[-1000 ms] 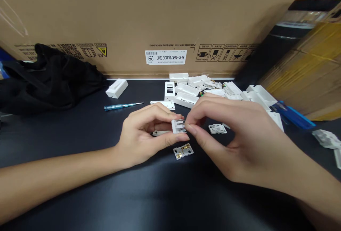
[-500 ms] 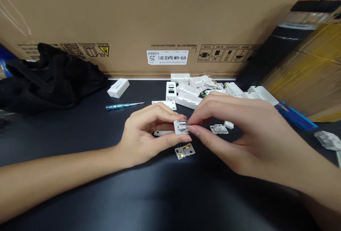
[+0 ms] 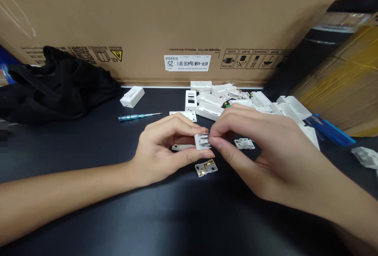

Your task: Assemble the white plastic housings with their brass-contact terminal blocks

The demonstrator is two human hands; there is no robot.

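Between thumb and fingers, my left hand [image 3: 168, 143] holds a small white slotted plastic part [image 3: 202, 141] over the dark table. My right hand [image 3: 260, 149] has its thumb and index finger pinched at the part's right edge; whether they grip a separate small piece is hidden. Just below lies a white plate with brass contacts [image 3: 206, 167]. Another small white piece [image 3: 244, 143] rests behind my right thumb. A thin white strip [image 3: 183, 147] shows partly behind my left hand.
A blue screwdriver [image 3: 138, 117] and a white box-shaped housing [image 3: 132, 97] lie left of centre. White casings [image 3: 209, 99] are heaped at the back before a large cardboard box [image 3: 141, 15]. Black cloth [image 3: 59, 86] is at left, a blue tool [image 3: 333, 130] at right.
My right hand has shifted slightly against the held part, and its wrist has moved a little, uncovering a white casing at right. The view has moved slightly.
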